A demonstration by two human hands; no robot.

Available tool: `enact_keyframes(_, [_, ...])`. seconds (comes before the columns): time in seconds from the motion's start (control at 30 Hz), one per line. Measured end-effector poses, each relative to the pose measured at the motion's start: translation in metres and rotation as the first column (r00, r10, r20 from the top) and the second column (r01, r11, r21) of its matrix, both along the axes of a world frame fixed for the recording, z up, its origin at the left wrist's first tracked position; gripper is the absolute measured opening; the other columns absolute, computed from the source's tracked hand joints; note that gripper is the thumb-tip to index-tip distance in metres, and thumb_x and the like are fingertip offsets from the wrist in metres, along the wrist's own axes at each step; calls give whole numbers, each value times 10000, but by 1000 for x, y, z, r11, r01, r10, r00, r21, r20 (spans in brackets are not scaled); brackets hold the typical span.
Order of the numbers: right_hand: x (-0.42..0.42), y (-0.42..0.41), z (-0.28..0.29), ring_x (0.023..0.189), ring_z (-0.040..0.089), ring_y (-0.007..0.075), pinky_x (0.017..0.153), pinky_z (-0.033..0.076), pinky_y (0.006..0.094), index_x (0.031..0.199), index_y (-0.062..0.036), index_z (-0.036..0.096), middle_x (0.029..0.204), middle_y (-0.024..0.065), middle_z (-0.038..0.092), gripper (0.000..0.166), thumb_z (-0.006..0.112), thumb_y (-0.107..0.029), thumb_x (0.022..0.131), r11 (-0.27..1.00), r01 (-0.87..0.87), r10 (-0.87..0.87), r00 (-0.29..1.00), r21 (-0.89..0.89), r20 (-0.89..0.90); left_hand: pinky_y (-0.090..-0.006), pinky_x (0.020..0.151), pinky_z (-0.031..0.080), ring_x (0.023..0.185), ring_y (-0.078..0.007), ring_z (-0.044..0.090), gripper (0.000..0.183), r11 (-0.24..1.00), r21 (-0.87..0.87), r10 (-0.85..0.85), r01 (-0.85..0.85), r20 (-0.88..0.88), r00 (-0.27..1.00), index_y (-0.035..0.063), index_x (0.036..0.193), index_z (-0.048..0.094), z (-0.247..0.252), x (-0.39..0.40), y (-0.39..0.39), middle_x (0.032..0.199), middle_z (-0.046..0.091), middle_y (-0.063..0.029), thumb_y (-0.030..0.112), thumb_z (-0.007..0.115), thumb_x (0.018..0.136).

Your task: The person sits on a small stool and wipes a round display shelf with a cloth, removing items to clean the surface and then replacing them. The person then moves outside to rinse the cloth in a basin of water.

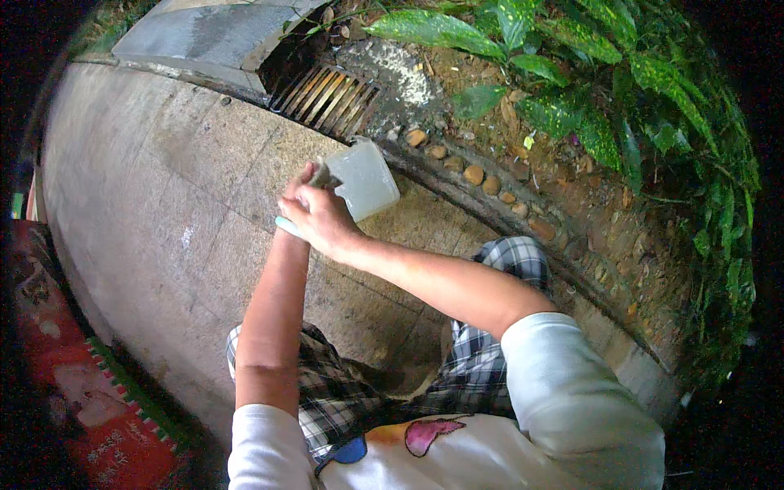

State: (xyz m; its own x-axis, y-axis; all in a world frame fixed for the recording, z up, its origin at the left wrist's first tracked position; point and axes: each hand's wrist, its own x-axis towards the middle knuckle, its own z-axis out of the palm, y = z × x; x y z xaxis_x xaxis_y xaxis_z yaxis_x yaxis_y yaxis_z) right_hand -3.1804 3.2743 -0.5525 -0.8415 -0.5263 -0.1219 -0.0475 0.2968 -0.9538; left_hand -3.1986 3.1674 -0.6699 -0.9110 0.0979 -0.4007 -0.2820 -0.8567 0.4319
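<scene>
My left hand (299, 182) is partly hidden behind my right hand (327, 217), which crosses over it. A small grey-brown object (323, 176), blurred, sits at the fingers of my left hand. Its exact kind does not show, and whether my right fingers also grip it is unclear. A pale teal bangle (288, 227) circles my left wrist. Just beyond the hands, a translucent whitish plastic container (369, 184) rests on the paving by the kerb. What it holds cannot be made out clearly.
Beyond the container lies a rusty metal drain grate (327, 98) beside a grey stone slab (202, 40). Rounded stones (473, 174) line a soil bed with speckled leafy plants (569, 116). A red printed surface (98, 398) is at lower left. My knees in plaid trousers (517, 257) flank the arms.
</scene>
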Motion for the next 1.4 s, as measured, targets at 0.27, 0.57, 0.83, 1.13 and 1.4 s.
enact_keyframes(0.27, [-63,4,-36,659,607,331,568,460,426,751,-9,536,713,189,601,182,521,-179,812,939,333,-296,908,85,-296,-367,746,469,825,-226,575,305,968,29,248,-250,59,967,108,951,575,81,9,58,898,612,-68,300,338,944])
enact_keyframes(0.57, [9,-5,13,724,615,355,604,466,454,888,-47,494,758,190,608,182,529,-224,865,999,6,20,885,53,-465,-371,638,463,647,-214,538,274,903,-307,287,-300,-87,954,92,824,540,47,16,11,747,578,-63,287,379,931])
enact_keyframes(0.83, [-90,18,-88,672,596,376,573,439,448,762,-11,540,691,212,583,302,524,-296,860,941,319,-249,882,117,-399,-351,698,512,793,-197,606,264,925,-377,144,-54,213,966,93,996,567,61,4,42,923,621,-60,284,398,924])
enact_keyframes(1.13, [-105,26,-147,1131,443,338,922,384,443,1241,-55,389,1202,190,476,416,488,-255,889,770,-7,68,995,638,-71,-586,910,367,1150,-432,419,399,917,-393,130,65,449,884,176,1328,336,42,24,-8,1347,366,-185,292,376,949])
enact_keyframes(1.4, [-83,9,-141,1133,470,344,932,384,436,1255,-28,387,1177,233,514,384,390,-95,878,772,-76,-66,978,631,198,-646,955,252,1230,-528,253,522,943,-308,22,124,431,902,269,1411,174,10,35,-26,1425,227,-201,341,368,932])
